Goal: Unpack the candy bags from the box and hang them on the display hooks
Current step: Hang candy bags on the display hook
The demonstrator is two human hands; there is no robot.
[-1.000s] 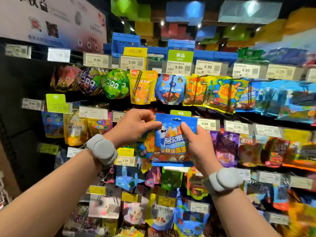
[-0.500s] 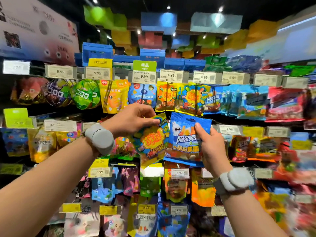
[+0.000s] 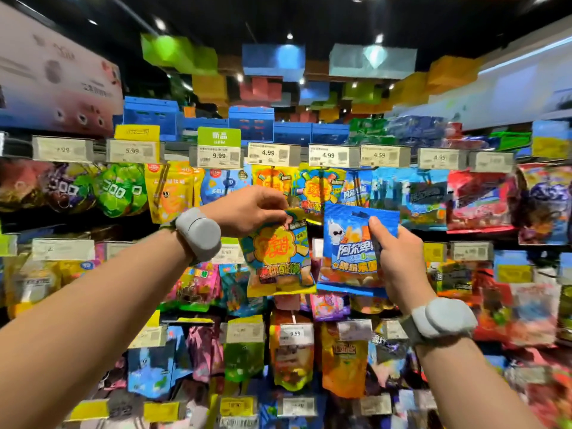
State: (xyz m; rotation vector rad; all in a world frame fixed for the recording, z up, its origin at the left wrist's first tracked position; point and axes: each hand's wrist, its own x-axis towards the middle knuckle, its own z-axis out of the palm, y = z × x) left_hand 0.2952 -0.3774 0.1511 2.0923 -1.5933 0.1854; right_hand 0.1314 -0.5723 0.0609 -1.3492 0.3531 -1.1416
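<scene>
left hand (image 3: 247, 209) pinches top of yellow-and-blue plastic candy bag (image 3: 277, 258); right hand (image 3: 394, 258) grips blue foil candy bag (image 3: 349, 246) by right edge; both bags side by side before stocked display hooks.

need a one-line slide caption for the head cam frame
Facing a candy display, the left hand pinches the top of a yellow candy bag while the right hand holds a blue candy bag beside it.

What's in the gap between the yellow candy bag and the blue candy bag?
In the head view, a narrow dark gap of shelf shows between the yellow candy bag and the blue candy bag, with a white price tag peeking through.
</scene>
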